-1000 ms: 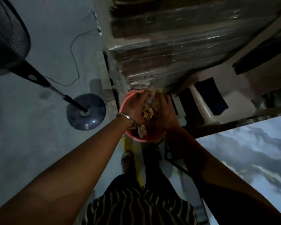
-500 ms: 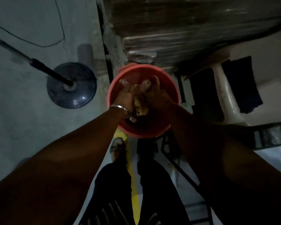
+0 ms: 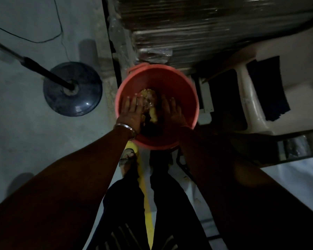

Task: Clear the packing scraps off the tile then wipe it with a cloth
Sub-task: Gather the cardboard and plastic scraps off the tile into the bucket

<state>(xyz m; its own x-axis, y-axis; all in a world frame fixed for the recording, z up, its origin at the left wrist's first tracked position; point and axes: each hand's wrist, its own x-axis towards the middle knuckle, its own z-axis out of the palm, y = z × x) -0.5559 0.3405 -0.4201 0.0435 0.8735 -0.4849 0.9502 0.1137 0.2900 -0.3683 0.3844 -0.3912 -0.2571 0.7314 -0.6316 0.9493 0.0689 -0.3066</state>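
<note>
Head cam looks straight down: the packing scraps [image 3: 150,103], a yellowish crumpled wad, sit inside the red bucket [image 3: 184,87]. Left hand [image 3: 132,112] at 9 o'clock of the wad and right hand [image 3: 173,112] at 3 o'clock are both spread flat, fingers released, gripping nothing. So dumping looks done. The tile [image 3: 300,177], way off at 4 o'clock, isn't wiped yet I'd guess, and no cloth in sight.

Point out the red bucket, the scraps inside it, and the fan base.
red bucket [image 3: 184,82]: head view, on the bare inner wall at the far right.
scraps [image 3: 150,98]: head view, on the yellowish clump between the hands.
fan base [image 3: 83,103]: head view, on the dark round foot right of the pole.
</note>
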